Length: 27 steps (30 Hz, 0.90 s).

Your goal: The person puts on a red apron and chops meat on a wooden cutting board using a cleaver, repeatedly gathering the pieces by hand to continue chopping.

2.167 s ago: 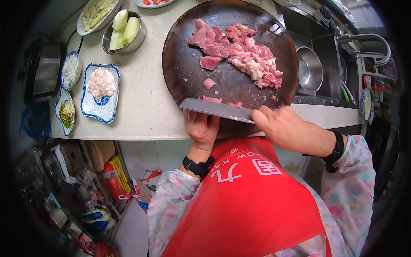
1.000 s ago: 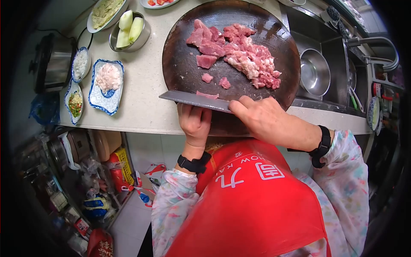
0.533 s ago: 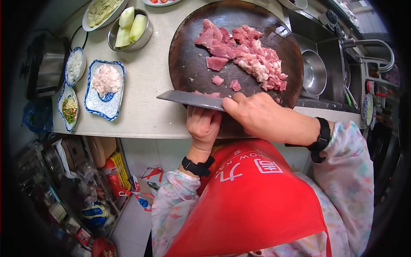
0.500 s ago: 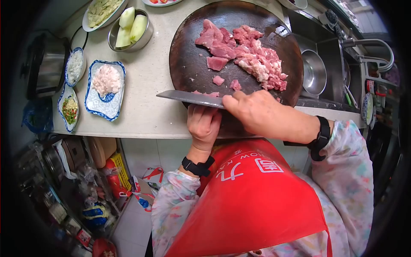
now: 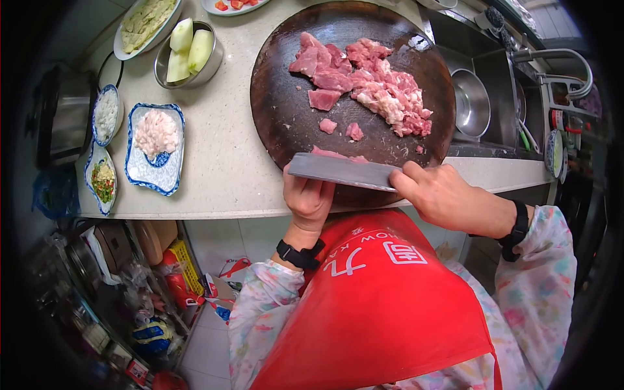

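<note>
My right hand (image 5: 439, 198) grips a cleaver (image 5: 344, 171) by its handle end. Its broad grey blade lies across the near edge of a round, dark cutting board (image 5: 279, 127). Just beyond the blade shows a strip of raw meat (image 5: 338, 155). My left hand (image 5: 309, 198) has its fingers curled at the strip's near side; the blade hides the fingertips. Farther up the board sit larger raw meat slices (image 5: 331, 80) and a heap of chopped meat (image 5: 393, 97). Two small meat pieces (image 5: 354, 131) rest between them and the cleaver.
On the counter (image 5: 221, 169) to the left stand a blue-rimmed dish (image 5: 134, 172) of pale minced food, a small dish of chopped seasonings (image 5: 103, 182), a white bowl (image 5: 107, 116) and a metal bowl (image 5: 214, 62) with peeled vegetable pieces. A sink (image 5: 494, 84) adjoins on the right.
The cleaver has moved right and toward me with my right hand, and its blade now shows more of its flat side. My left hand stays almost in place.
</note>
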Motion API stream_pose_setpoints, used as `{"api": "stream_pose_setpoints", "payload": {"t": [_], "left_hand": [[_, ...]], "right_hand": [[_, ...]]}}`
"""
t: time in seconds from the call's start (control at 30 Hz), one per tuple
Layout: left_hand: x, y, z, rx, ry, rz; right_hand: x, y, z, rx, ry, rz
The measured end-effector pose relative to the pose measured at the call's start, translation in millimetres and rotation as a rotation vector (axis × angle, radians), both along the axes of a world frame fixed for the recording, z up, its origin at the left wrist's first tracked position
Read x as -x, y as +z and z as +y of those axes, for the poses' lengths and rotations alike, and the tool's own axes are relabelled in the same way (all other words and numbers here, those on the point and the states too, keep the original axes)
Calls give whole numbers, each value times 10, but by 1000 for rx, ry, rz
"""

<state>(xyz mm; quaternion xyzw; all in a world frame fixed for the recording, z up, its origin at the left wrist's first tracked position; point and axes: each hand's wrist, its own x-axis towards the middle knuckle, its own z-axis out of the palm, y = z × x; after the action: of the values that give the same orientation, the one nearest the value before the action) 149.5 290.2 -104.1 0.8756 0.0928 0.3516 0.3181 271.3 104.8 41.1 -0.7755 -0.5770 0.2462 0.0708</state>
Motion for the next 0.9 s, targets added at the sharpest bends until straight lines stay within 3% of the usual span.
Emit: {"api": "stream_pose_setpoints", "payload": {"t": [0.33, 0.53, 0.9], "left_hand": [[-40, -6, -10, 40, 14, -28], [-56, 20, -24, 36, -27, -39], [-35, 55, -21, 77, -16, 2]], "right_hand": [[-19, -201, 577, -111, 40, 1], [-102, -298, 471, -183, -181, 61], [-52, 34, 17, 33, 35, 16]]}}
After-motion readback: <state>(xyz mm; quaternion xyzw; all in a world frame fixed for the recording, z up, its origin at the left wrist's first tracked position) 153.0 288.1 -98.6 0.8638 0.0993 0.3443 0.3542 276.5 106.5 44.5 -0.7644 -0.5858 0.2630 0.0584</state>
